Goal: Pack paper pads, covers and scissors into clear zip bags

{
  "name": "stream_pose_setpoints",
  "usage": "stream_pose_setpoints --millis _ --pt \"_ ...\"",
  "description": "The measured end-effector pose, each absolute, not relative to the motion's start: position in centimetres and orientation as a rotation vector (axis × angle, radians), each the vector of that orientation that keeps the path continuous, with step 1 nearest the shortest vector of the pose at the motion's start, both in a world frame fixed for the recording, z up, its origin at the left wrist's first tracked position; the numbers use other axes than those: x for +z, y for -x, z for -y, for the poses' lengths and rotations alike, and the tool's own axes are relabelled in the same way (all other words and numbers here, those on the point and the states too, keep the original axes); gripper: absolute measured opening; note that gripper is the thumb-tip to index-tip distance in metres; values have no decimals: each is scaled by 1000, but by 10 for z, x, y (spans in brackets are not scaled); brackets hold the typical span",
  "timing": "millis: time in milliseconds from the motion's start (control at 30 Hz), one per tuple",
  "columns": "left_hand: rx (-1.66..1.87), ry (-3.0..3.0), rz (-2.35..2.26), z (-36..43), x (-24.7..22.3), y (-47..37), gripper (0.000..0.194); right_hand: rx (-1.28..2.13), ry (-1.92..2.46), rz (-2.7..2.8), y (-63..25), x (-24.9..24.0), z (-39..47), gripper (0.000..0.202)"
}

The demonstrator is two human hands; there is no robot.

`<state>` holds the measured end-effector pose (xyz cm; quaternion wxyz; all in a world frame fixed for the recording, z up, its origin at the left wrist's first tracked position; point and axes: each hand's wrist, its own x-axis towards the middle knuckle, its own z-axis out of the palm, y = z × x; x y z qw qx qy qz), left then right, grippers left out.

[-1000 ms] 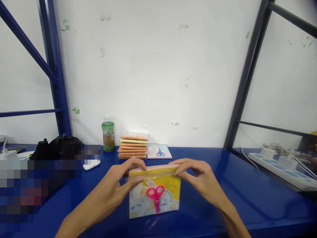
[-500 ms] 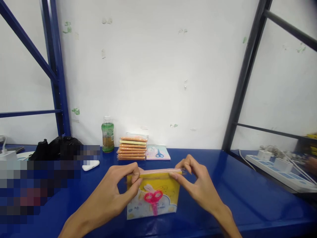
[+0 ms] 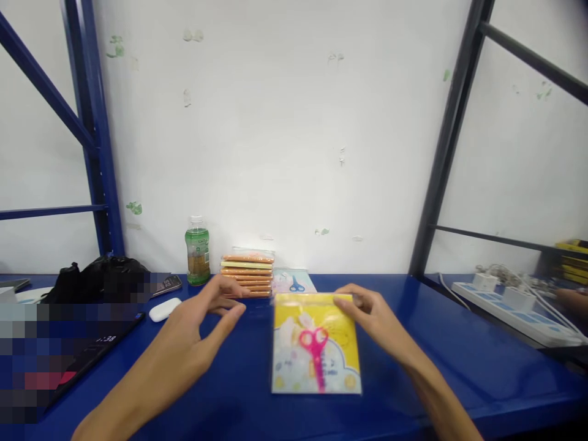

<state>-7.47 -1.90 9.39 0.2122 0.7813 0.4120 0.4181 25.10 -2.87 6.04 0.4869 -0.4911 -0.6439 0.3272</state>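
A square, flat clear packet (image 3: 289, 361) with a yellow, white and pale blue printed face stands nearly upright above the blue table. Pink scissors (image 3: 316, 352) show on its front. My right hand (image 3: 372, 312) pinches the packet's upper right corner, thumb in front and fingers behind. To the left of the packet, apart from it, my left hand (image 3: 202, 331) holds nothing, its thumb and fingers spread. Behind the hands lies a stack of orange-edged packets (image 3: 248, 272), one edge yellow. Beside it is a flat pale packet (image 3: 282, 282) showing blue scissors (image 3: 296, 285).
A green-labelled bottle (image 3: 197, 254) stands left of the stack. A white case (image 3: 164, 309), a dark phone (image 3: 168, 285) and a black bag (image 3: 110, 275) lie further left. At right sits a power strip (image 3: 519, 312) with cables; another person's hand (image 3: 572, 300) shows at the edge.
My left hand has let go of the packet and moved left. The packet, still in my right hand, has shifted right and now faces me more squarely.
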Motion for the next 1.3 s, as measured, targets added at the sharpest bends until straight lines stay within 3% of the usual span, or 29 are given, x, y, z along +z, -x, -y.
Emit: stream_pose_setpoints --millis 100,233,500,733,1067,1300 --pt "1249 -2077 -1210 15 98 95 29 782 1292 1490 -287 63 2 41" --pt "1274 -2051 -1191 11 98 108 21 796 1390 1484 -313 83 -59 37" --pt "1056 -2183 -1180 19 97 101 15 748 1648 1526 -250 65 -177 35" --pt "1067 -2198 -1198 17 101 114 18 528 1730 1573 -216 56 -167 38" --pt "970 -2218 -1249 13 103 116 21 1069 1579 1673 -151 84 -174 32" --pt "1070 -2251 -1352 4 97 119 24 1090 1297 1487 -185 91 -139 32"
